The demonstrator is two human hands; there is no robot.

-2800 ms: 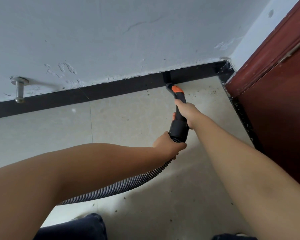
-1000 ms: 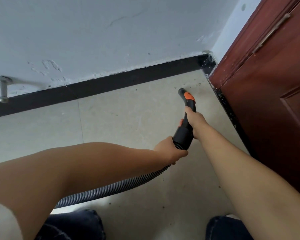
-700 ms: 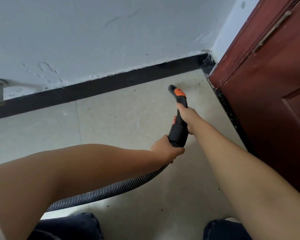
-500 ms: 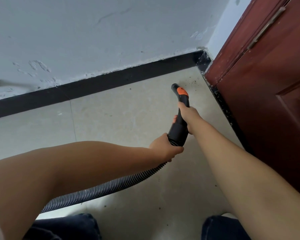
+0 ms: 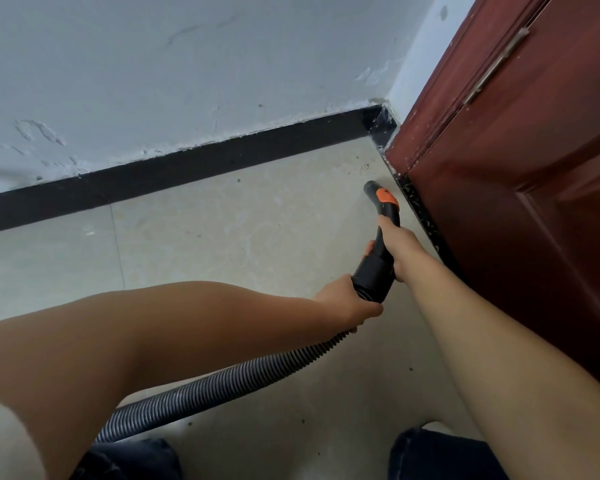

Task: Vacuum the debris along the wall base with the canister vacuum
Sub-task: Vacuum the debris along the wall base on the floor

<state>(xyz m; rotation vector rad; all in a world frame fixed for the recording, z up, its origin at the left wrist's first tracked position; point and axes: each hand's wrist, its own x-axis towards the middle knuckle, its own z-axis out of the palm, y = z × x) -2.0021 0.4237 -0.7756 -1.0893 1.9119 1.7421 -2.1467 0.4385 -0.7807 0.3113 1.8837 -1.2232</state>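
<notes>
A black vacuum handle [image 5: 376, 268] with an orange slider [image 5: 386, 196] points at the floor close to the dark strip under the red door. My right hand [image 5: 400, 249] grips the handle's middle. My left hand [image 5: 349, 306] holds the ribbed grey hose [image 5: 222, 384] where it joins the handle. The nozzle mouth [image 5: 371, 186] sits just left of the door threshold [image 5: 417, 209], where pale debris specks lie. Dark crumbs [image 5: 361, 168] dot the floor near the corner. The canister is out of sight.
A black baseboard [image 5: 187, 171] runs along the white wall [image 5: 187, 64] to the corner. A dark red door [image 5: 534, 168] stands on the right. Beige floor tiles [image 5: 205, 244] stretch left. My jeans-clad knees [image 5: 437, 455] show at the bottom.
The nozzle has moved away from the black baseboard, rightward to the door threshold. Both hands kept their grip. The view has shifted right, and the metal doorstop has left the frame.
</notes>
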